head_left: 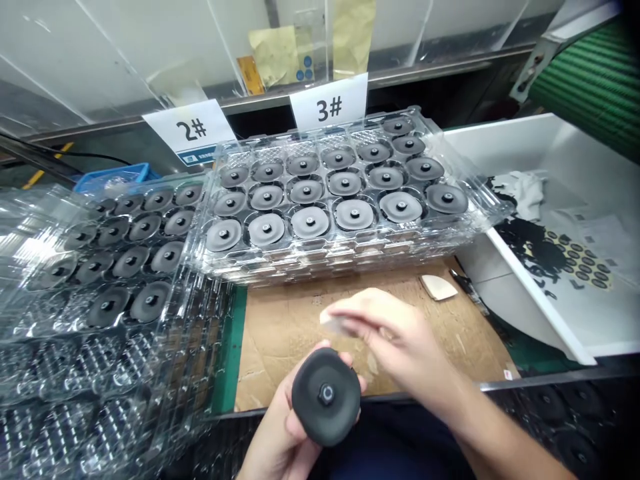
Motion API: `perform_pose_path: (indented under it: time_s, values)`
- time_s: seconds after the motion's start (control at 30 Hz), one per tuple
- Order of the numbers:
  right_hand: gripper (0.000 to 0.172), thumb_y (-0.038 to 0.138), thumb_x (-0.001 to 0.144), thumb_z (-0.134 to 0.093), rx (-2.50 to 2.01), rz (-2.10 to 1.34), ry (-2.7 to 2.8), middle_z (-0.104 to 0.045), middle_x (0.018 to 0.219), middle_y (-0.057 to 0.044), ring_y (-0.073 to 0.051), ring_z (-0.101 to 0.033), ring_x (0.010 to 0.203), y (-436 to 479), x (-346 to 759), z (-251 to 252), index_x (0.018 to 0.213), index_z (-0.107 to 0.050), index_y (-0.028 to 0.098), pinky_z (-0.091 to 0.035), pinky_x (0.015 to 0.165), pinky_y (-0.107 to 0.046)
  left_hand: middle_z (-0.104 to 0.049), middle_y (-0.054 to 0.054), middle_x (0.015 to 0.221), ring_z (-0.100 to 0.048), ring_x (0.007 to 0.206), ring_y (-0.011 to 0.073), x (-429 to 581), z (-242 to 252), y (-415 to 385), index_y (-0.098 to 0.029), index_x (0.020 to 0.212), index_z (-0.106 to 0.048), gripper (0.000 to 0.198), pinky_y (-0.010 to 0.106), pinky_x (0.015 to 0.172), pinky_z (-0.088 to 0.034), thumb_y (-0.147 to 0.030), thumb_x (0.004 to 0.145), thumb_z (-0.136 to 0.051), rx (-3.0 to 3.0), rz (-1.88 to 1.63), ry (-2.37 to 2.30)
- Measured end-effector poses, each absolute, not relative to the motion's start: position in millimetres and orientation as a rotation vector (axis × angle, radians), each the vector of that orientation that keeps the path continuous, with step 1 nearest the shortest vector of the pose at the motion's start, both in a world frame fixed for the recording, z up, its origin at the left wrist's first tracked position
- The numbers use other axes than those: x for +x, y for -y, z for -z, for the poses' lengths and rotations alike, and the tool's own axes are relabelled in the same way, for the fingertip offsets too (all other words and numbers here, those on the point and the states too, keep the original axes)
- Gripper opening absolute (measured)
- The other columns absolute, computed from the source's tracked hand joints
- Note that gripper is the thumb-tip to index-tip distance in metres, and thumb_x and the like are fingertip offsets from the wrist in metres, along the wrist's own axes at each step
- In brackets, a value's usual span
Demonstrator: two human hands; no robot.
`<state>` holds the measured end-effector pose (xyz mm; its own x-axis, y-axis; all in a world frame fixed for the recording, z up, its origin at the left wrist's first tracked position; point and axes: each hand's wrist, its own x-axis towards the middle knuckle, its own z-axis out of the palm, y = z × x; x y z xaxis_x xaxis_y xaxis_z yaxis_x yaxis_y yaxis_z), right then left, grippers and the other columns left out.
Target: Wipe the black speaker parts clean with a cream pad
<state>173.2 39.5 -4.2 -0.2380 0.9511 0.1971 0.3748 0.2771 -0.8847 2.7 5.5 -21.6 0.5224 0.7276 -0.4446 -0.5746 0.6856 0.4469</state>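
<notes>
My left hand (pixel 285 427) is wrapped round a black rounded-square disc (pixel 345 407) with a small metal-tipped stub in its middle. The stub side faces up toward me. Just above and to the right, my right hand (pixel 400 340) pinches a small white pad (pixel 333 323), slightly blurred, apart from the disc. Both hands are over a sheet of brown cardboard (pixel 280 360). Behind them, a stack of clear plastic trays (pixel 300 257) carries rows of similar black discs (pixel 355 213), with several pockets at the back left holding none.
More clear trays (pixel 125 360) with discs are stacked at left. On the cardboard's right lie a cream wedge-shaped pad (pixel 439 287) and a dark pen-like tool (pixel 470 292). A white bin (pixel 540 307) holds black scraps and a sticker sheet. Signs "2#" (pixel 193 130) and "3#" (pixel 330 103) stand behind.
</notes>
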Motion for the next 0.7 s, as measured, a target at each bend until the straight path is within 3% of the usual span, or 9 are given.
perform_pose_path:
  time_s: [0.1, 0.33, 0.57, 0.7]
  values:
    - [0.022, 0.019, 0.088, -0.047, -1.539, -0.992, 1.688, -0.066, 0.097, -0.001, -0.014, -0.061, 0.088, -36.9, 187.8, 41.0, 0.102, -0.062, 0.025, -0.048, 0.075, -0.026, -0.065, 0.004, 0.114, -0.061, 0.099, 0.0268, -1.4, 25.9, -3.0, -0.028, 0.108, -0.063, 0.056, 0.03, 0.076, -0.053, -0.037, 0.054, -0.079, 0.183, -0.814, -0.517]
    - [0.029, 0.017, 0.087, -0.042, -1.679, -0.933, 1.755, -0.064, 0.101, -0.007, -0.021, -0.06, 0.095, 3.7, 187.3, 116.3, 0.11, -0.059, 0.02, -0.048, 0.082, -0.037, -0.057, 0.007, 0.127, -0.054, 0.111, 0.0317, -10.0, 32.2, -0.5, -0.024, 0.117, -0.057, 0.057, 0.034, 0.086, -0.05, -0.035, 0.064, -0.072, 0.164, -0.802, -0.469]
    - [0.033, 0.019, 0.091, -0.038, -1.692, -0.821, 1.81, -0.062, 0.097, -0.007, -0.019, -0.058, 0.09, 22.7, 182.9, 131.9, 0.12, -0.053, 0.021, -0.048, 0.078, -0.035, -0.057, 0.009, 0.126, -0.052, 0.113, 0.032, -8.3, 32.8, -1.2, -0.023, 0.117, -0.057, 0.056, 0.034, 0.088, -0.049, -0.038, 0.065, -0.069, 0.136, -0.789, -0.495]
    - [0.03, 0.023, 0.089, -0.041, -1.646, -0.785, 1.87, -0.064, 0.089, -0.006, -0.021, -0.057, 0.084, 14.6, 186.8, 135.7, 0.114, -0.058, 0.022, -0.046, 0.075, -0.037, -0.059, 0.008, 0.123, -0.055, 0.11, 0.0299, -6.4, 34.5, 1.1, -0.024, 0.116, -0.058, 0.054, 0.034, 0.088, -0.049, -0.038, 0.065, -0.069, 0.126, -0.776, -0.492]
